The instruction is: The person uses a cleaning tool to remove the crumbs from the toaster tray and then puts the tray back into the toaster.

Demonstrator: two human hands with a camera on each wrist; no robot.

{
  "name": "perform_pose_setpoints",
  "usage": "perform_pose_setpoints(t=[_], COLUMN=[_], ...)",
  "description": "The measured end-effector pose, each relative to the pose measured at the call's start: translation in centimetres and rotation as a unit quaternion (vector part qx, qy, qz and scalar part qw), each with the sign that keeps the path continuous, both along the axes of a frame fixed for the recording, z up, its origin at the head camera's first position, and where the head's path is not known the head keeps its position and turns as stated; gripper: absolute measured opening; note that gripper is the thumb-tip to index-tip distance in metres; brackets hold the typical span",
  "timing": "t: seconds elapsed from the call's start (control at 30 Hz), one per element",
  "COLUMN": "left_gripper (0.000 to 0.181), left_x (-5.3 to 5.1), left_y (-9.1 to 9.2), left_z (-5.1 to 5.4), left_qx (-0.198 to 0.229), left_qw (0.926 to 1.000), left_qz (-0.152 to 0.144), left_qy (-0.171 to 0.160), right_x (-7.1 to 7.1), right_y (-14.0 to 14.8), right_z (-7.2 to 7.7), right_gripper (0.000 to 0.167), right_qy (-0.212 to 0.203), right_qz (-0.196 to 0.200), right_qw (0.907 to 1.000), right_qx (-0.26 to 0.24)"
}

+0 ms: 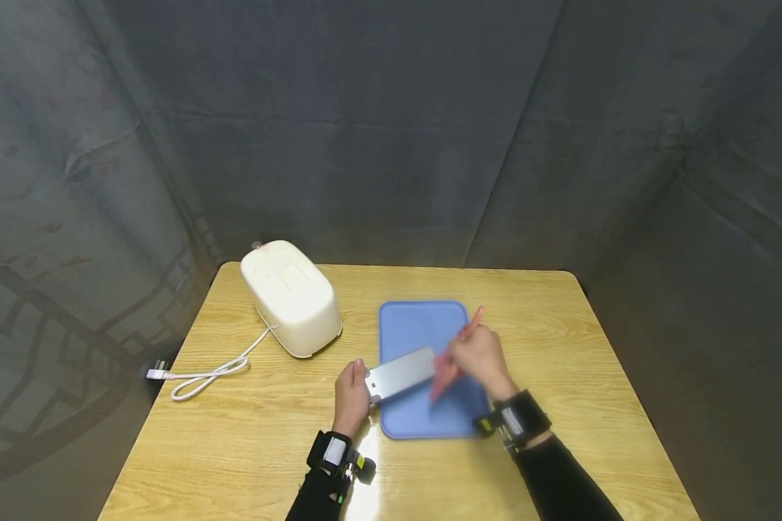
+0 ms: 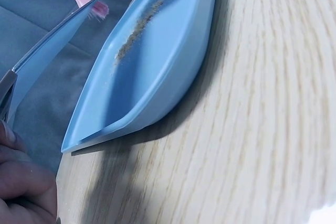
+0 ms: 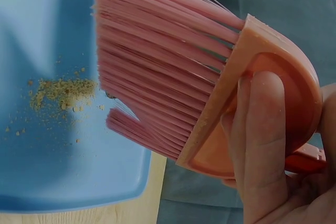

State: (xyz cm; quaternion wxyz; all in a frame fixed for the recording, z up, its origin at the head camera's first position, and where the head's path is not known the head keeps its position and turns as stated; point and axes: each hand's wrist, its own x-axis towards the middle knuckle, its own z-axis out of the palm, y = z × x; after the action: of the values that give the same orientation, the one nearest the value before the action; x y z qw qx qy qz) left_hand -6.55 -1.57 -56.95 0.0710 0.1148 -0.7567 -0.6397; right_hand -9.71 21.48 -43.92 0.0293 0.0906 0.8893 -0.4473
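Observation:
My left hand (image 1: 352,399) grips one end of a flat silver metal crumb tray (image 1: 400,374), held tilted above the blue tray (image 1: 391,427). In my right hand (image 1: 485,359) is a pink hand brush (image 1: 444,375), blurred in the head view, with its bristles at the far end of the crumb tray. The right wrist view shows the fingers (image 3: 265,129) pressed on the brush's orange-pink head, the wide bristles (image 3: 157,51) spread beyond it. Brown crumbs (image 3: 63,94) lie in a small heap on the blue tray, with loose specks around them.
A white toaster (image 1: 293,297) stands at the table's back left. Its white cord (image 1: 215,373) is bundled, and the plug (image 1: 158,374) reaches the left table edge. Dark grey cloth (image 1: 365,145) hangs behind and beside the wooden table (image 1: 547,340).

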Motion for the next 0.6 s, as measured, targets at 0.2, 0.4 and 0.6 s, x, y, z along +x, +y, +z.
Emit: perform_pose_setpoints(t=[0.2,0.4,0.6], left_gripper=[0.038,0.038,0.040], left_x=[-0.1,-0.1,-0.1], left_y=[0.1,-0.1,-0.3], left_z=[-0.1,-0.4,-0.2], left_qx=[-0.007,-0.012,-0.010], left_qw=[1.0000,0.9999,0.9999], left_qz=[0.002,0.002,0.005], left_qy=[-0.001,-0.012,-0.010], right_x=[0.2,0.2,0.3], right_y=[0.4,0.8,1.4], right_z=[0.1,0.0,0.0], right_gripper=[0.013,0.014,0.012], right_qy=[-0.005,-0.005,0.008], right_qz=[0.003,0.006,0.012], right_qw=[1.0000,1.0000,0.9999], right_qx=[-0.007,-0.006,-0.008])
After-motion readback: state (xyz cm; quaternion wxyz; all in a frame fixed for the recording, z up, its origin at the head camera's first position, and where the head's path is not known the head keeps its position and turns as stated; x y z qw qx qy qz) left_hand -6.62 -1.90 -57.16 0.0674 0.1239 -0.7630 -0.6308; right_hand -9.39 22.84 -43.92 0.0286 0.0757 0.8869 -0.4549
